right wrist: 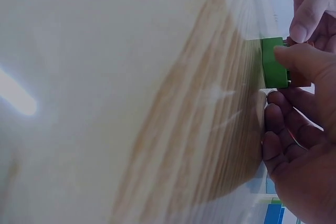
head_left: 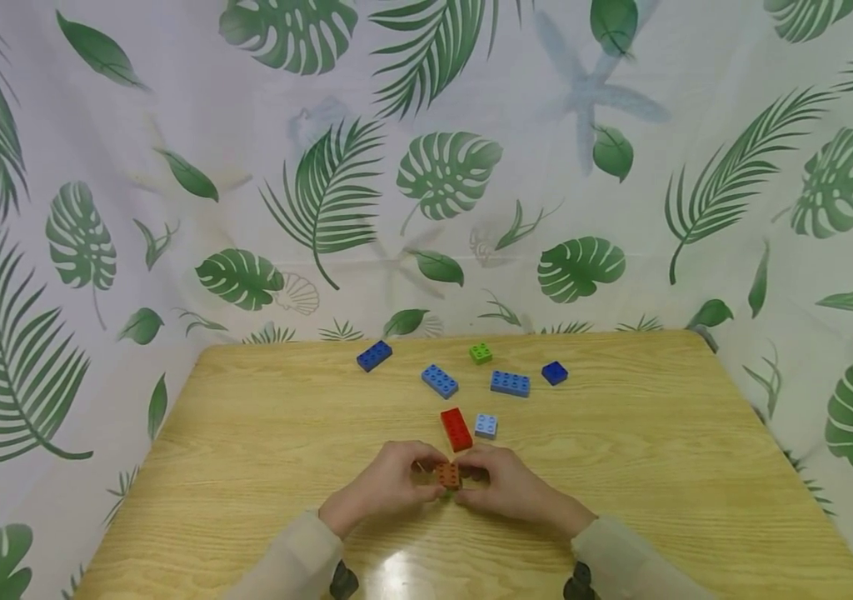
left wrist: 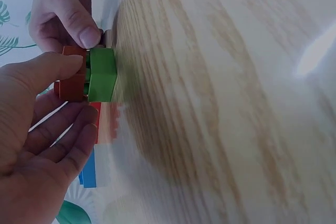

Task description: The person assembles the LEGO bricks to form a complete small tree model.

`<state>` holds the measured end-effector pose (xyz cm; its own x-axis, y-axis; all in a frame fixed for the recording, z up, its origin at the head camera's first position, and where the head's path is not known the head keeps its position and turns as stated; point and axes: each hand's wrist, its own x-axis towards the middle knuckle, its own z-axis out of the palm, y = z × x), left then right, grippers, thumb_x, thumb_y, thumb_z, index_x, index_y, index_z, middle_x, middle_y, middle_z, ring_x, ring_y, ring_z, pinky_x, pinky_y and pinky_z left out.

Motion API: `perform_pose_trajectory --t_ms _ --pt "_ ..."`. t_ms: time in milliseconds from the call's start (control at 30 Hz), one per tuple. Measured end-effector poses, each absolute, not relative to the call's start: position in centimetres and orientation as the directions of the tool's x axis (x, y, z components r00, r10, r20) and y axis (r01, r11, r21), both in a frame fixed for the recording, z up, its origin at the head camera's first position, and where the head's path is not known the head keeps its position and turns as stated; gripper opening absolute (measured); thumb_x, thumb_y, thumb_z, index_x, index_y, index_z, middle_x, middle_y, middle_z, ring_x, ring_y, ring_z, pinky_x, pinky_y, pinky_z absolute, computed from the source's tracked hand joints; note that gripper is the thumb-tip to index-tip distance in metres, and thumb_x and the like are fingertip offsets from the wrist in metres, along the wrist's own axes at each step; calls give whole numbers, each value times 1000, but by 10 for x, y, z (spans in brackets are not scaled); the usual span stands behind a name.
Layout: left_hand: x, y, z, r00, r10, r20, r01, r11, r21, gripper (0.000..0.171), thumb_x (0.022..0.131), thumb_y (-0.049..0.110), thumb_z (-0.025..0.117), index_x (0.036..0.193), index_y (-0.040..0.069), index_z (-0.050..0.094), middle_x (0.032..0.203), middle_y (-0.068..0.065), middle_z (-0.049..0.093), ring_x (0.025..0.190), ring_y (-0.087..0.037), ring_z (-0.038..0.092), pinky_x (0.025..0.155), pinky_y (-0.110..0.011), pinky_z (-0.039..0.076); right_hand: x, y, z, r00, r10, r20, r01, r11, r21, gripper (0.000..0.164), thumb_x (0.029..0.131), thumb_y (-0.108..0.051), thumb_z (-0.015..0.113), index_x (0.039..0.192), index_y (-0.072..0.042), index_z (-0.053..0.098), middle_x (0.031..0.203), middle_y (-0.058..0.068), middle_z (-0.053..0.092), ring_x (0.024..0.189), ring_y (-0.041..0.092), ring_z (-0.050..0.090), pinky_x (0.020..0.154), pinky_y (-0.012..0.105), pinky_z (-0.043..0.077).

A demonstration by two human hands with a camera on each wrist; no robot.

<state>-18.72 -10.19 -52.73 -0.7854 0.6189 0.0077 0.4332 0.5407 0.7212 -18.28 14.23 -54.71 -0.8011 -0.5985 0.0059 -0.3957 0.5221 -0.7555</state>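
Note:
An orange brick (head_left: 447, 475) sits over a green brick (left wrist: 105, 75) near the front middle of the table; the left wrist view shows green studs in the narrow gap between them. My left hand (head_left: 395, 482) pinches the orange brick, its thumb across the brick's side. From the other side, my right hand (head_left: 507, 485) holds the green brick, the thumb pressed to its face in the right wrist view. The green brick stands low, close over the wooden table. Just beyond the hands lie a red brick (head_left: 456, 429) and a light blue square brick (head_left: 486, 426).
Farther back on the table (head_left: 261, 433) lie a dark blue brick (head_left: 375, 356), two mid-blue bricks (head_left: 440, 381), a lime green brick (head_left: 481, 353) and a small dark blue brick (head_left: 555, 372). A leaf-patterned curtain (head_left: 366, 308) hangs behind the table.

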Motion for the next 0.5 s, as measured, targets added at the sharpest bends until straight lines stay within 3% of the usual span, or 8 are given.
perform_pose_trajectory --t_ms 500 --pt "-186 -99 -523 -805 591 -42 381 571 728 30 92 20 84 120 11 77 114 0 76 105 -13 70 93 -27 56 -183 142 -550 -806 -592 -12 -366 515 -775 33 97 -33 78 127 -21 75 113 -11 72 104 10 65 91 27 54"
